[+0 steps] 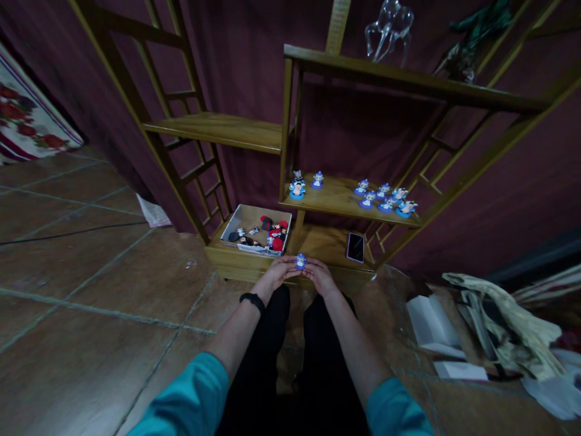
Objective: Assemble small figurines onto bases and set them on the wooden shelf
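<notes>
Just below the centre of the frame, the fingers (287, 260) of my left hand (278, 271) and right hand (321, 276) grasp a small purple-and-white figurine (300, 261) between them. Beyond, left of centre, a box (254, 212) holds red and dark pieces (278, 232); right of centre lies a phone (356, 248). Farther up, more figurines (368, 199) stand on a shelf (338, 192).

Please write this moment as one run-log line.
left hand: holding small purple-and-white figurine | right hand: holding same figurine | open white box: red and black pieces inside
</notes>
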The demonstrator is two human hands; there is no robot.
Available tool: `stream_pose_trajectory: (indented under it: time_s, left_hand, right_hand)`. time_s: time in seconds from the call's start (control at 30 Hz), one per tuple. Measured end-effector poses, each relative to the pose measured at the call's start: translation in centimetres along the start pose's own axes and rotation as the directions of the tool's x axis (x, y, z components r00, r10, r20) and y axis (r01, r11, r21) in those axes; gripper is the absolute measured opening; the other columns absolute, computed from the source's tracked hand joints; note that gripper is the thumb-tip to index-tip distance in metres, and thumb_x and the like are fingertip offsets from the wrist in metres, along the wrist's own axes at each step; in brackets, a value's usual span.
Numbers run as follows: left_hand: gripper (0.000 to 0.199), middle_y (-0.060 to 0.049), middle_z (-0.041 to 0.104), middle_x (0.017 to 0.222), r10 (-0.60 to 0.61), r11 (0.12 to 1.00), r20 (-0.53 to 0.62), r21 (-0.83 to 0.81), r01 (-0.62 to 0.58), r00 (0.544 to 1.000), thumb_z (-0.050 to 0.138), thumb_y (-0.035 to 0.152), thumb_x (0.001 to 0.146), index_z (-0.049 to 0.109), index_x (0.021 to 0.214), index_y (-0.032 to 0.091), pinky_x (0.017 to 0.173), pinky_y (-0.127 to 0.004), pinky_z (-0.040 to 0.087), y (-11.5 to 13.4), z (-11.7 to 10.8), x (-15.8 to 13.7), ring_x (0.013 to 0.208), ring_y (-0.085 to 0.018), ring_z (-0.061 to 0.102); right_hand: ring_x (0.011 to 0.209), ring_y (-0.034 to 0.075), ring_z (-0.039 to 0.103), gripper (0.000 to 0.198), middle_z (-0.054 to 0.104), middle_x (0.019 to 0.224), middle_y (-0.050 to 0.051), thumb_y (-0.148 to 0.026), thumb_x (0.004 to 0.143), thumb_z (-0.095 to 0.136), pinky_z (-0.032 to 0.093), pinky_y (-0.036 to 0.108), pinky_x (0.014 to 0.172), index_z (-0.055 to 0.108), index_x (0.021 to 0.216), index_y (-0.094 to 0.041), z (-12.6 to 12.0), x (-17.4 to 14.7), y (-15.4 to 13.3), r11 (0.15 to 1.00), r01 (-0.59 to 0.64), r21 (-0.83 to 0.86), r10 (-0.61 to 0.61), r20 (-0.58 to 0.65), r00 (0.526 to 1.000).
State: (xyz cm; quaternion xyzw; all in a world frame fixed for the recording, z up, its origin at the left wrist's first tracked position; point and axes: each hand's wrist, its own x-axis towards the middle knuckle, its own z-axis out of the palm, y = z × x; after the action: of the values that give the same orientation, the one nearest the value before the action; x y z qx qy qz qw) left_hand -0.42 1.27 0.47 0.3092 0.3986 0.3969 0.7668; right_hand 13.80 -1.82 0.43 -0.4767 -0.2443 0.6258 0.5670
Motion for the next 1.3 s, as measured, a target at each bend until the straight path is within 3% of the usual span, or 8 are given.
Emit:
stream_pose_trajectory:
  time_s: [0.17,0.4,0.63,0.83,1.03,1.3]
  left_hand:
    - [0.022,-0.012,0.068,0.082,0.011,0.999,0.012,-0.041,-0.011,1.0,0.066,0.006,0.068,0.062,0.089,0.007,0.074,-0.031,0.054,0.1,-0.2,0.0,0.073,-0.018,0.067]
    - [0.02,-0.01,0.068,0.081,0.054,0.997,-0.015,-0.058,-0.055,0.998,0.067,0.007,0.068,0.062,0.088,0.008,0.075,-0.028,0.054,0.2,0.0,-0.1,0.075,-0.016,0.066]
    - [0.03,-0.009,0.067,0.083,0.083,0.996,0.043,-0.017,-0.082,0.996,0.071,0.007,0.064,0.062,0.093,0.009,0.075,-0.027,0.052,0.3,-0.1,-0.4,0.074,-0.014,0.064]
    - [0.045,-0.008,0.067,0.082,0.148,0.987,0.084,0.054,-0.153,0.985,0.076,0.009,0.055,0.063,0.098,0.01,0.076,-0.028,0.049,0.2,0.0,-0.5,0.073,-0.014,0.063]
    - [0.047,-0.006,0.067,0.077,0.216,0.966,0.072,0.128,-0.224,0.974,0.078,0.014,0.051,0.063,0.095,0.01,0.072,-0.028,0.047,-0.2,0.0,-0.2,0.068,-0.013,0.062]
    - [0.043,-0.007,0.068,0.085,0.277,0.935,0.108,0.197,-0.294,0.955,0.077,0.019,0.055,0.065,0.095,0.012,0.076,-0.028,0.045,-0.2,0.2,-0.4,0.074,-0.015,0.061]
  right_hand:
    - [0.058,0.011,0.059,0.024,0.066,0.063,0.0,-0.019,0.051,0.074,0.047,0.025,0.061,0.063,0.073,-0.017,0.1,-0.1,-0.1,0.999,0.007,0.032,-0.008,0.009,1.0]
    - [0.072,0.014,0.061,0.029,0.069,0.077,0.001,-0.019,0.052,0.072,0.044,0.026,0.071,0.065,0.08,-0.018,0.8,-0.8,-0.7,0.994,0.095,-0.047,-0.083,0.209,0.974]
    - [0.076,0.015,0.06,0.036,0.069,0.085,0.002,-0.023,0.053,0.071,0.044,0.026,0.071,0.065,0.088,-0.019,0.7,-0.6,-0.5,0.981,0.156,-0.115,-0.131,0.202,0.971]
    - [0.069,0.014,0.059,0.035,0.068,0.079,0.002,-0.025,0.054,0.072,0.043,0.024,0.066,0.065,0.088,-0.018,0.7,-0.7,-0.6,0.986,0.132,-0.106,-0.107,0.208,0.972]
    - [0.068,0.012,0.058,0.033,0.068,0.077,0.0,-0.023,0.056,0.07,0.042,0.024,0.067,0.065,0.088,-0.018,0.6,-0.9,-0.6,0.982,0.159,-0.096,-0.131,0.249,0.96]
    - [0.068,0.012,0.058,0.035,0.068,0.077,0.0,-0.024,0.054,0.071,0.043,0.023,0.067,0.065,0.088,-0.018,0.5,-0.9,-0.7,0.981,0.152,-0.118,-0.13,0.177,0.976]
